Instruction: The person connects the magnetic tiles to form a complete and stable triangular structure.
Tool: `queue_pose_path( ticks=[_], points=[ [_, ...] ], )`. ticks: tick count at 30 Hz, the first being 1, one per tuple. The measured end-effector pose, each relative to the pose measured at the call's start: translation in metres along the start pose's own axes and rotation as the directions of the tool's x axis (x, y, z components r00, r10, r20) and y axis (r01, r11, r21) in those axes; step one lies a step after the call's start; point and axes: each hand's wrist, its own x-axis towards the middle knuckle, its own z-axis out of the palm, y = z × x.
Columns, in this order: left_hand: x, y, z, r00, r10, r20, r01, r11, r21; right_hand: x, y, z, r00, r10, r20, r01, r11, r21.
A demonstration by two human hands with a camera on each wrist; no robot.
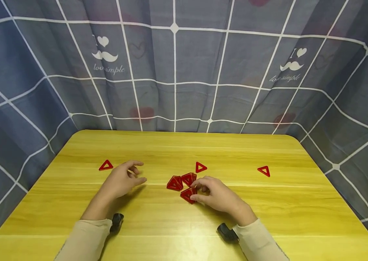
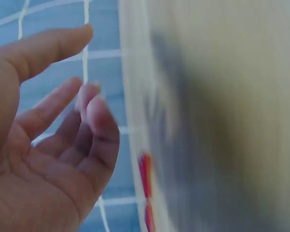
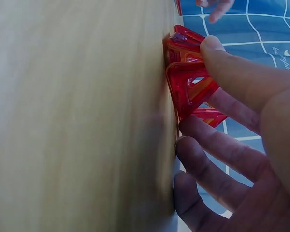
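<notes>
Three small pyramids of red see-through triangular tiles stand close together mid-table: a left pyramid (image 1: 174, 183), a far one (image 1: 188, 178) and a near one (image 1: 187, 195). My right hand (image 1: 218, 194) pinches the near pyramid from its right side. In the right wrist view, the thumb and fingertips lie around that red pyramid (image 3: 191, 89), which sits against the tabletop. Held above the table to the left, my left hand (image 1: 123, 179) has nothing in it, its fingers relaxed and thumb apart from them.
Single red triangular tiles lie flat on the wooden table (image 1: 177, 239): a left tile (image 1: 106, 165) just beyond my left hand, a middle tile (image 1: 200, 167) behind the pyramids, and a right tile (image 1: 264, 171). A blue-grey checked curtain (image 1: 197, 101) hangs around the table's back and sides.
</notes>
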Motion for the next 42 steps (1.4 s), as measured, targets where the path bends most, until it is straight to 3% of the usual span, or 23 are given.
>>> queue_pose_path(
  ticks=[5, 12, 27, 31, 42],
  points=[
    [0.007, -0.023, -0.024, 0.997, -0.050, -0.063, 0.055, 0.995, 0.079, -0.002, 0.001, 0.000, 1.000, 0.008, -0.004, -0.008, 1.000, 0.003],
    [0.012, -0.041, -0.035, 0.992, -0.100, -0.078, 0.111, 0.981, 0.158, -0.002, 0.004, 0.001, 1.000, 0.002, -0.007, -0.002, 1.000, 0.002],
    [0.019, -0.043, -0.037, 0.989, -0.139, -0.049, 0.147, 0.965, 0.219, -0.005, 0.004, 0.000, 1.000, 0.006, -0.008, -0.006, 1.000, 0.004],
    [0.019, -0.041, -0.035, 0.991, -0.121, -0.054, 0.129, 0.972, 0.196, -0.004, 0.003, 0.000, 1.000, 0.003, -0.008, -0.003, 1.000, 0.006],
    [0.015, -0.034, -0.023, 1.000, -0.003, -0.014, 0.005, 0.982, 0.190, -0.003, 0.002, 0.001, 1.000, 0.006, -0.010, -0.006, 1.000, -0.001]
  ],
)
